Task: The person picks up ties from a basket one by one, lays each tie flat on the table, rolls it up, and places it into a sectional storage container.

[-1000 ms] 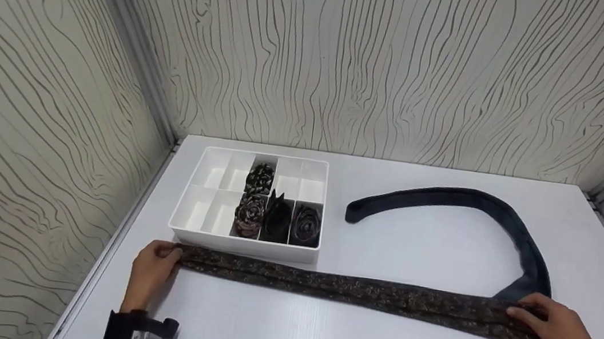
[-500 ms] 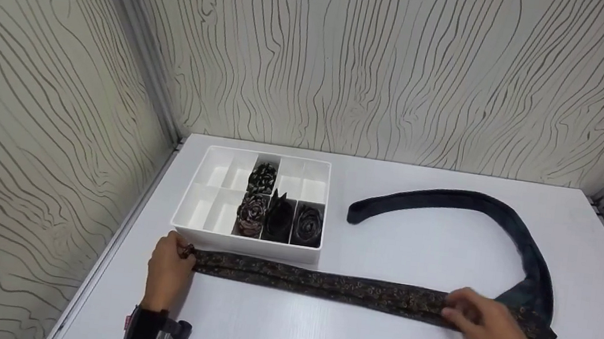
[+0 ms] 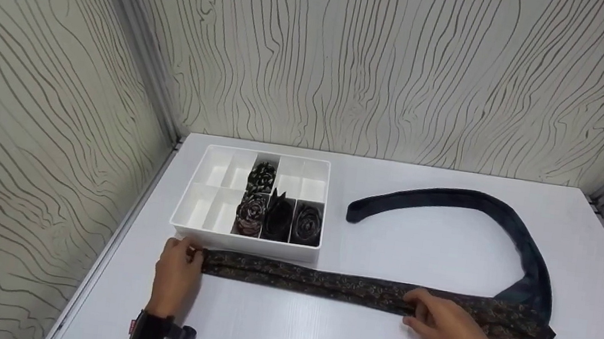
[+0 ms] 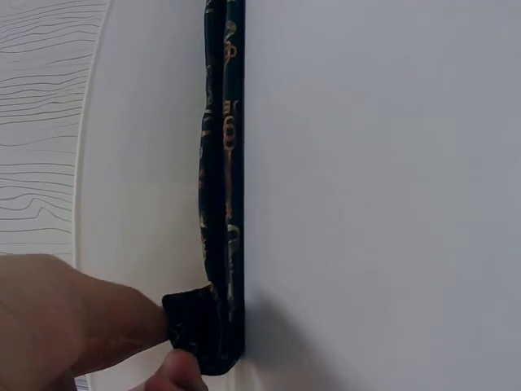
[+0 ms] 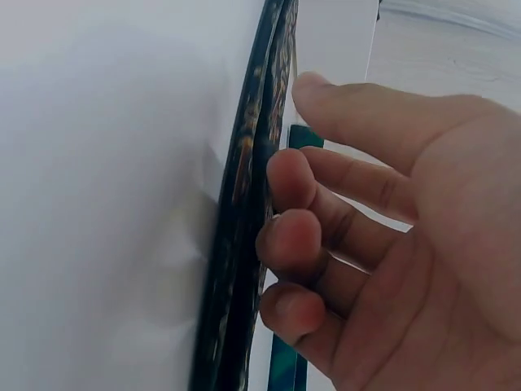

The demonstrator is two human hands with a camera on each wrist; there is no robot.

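Observation:
A dark patterned necktie [image 3: 311, 282] lies stretched across the white table, narrow end left and wide end right. My left hand [image 3: 174, 275] pinches its narrow end, just in front of the box. In the left wrist view that tip of the tie [image 4: 195, 326] is folded over on itself, between thumb and finger. Right of the middle, my right hand [image 3: 452, 329] rests its fingertips on the tie. Seen from the right wrist, its fingers [image 5: 297, 240] bend loosely along the tie's edge, with the thumb held apart.
A white divided box [image 3: 190, 210] stands behind the left hand. Several of its compartments hold rolled dark ties [image 3: 306, 225]. A dark blue necktie [image 3: 528, 249] curves over the right back, one end under the patterned tie. Patterned walls [image 3: 383, 70] enclose the table.
My right hand has slid leftward along the tie from its wide end, letting that end go. My left hand has shifted slightly right with the narrow end, which is now folded over.

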